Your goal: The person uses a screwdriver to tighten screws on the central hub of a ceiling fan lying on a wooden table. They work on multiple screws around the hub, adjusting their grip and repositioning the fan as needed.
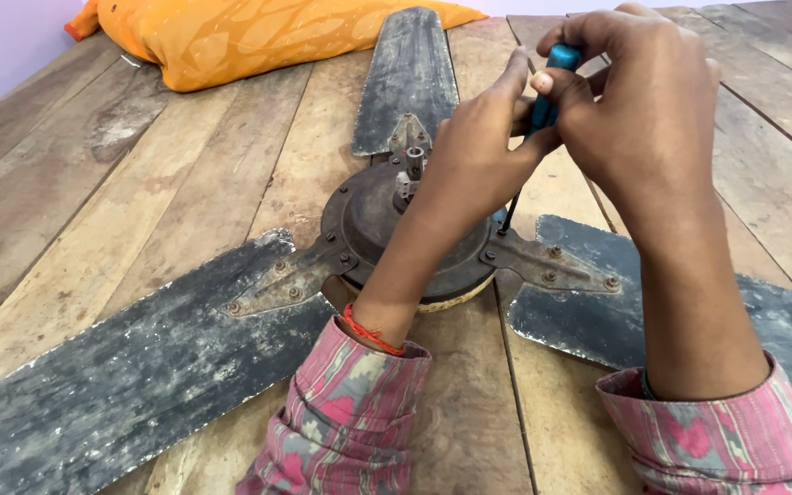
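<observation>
Hands: right hand (639, 110) and left hand (478, 156), fingers pinching blue-handled screwdriver (552, 87).
Beneath: grimy three-bladed metal ceiling fan (387, 229), wooden plank table (139, 202).

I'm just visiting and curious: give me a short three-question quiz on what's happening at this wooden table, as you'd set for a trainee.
1. True or false: the fan lying on the wooden table has four blades.
2. What do both hands hold? A) a hammer B) a blue-handled screwdriver C) a brush
3. What lies at the far edge of the table, beyond the fan?

Key:
1. False; three blades show.
2. B; the right hand grips the blue-handled screwdriver at its handle, the left hand steadies it, and its tip meets the hub by the right-side blade bracket.
3. An orange patterned cushion.
</observation>
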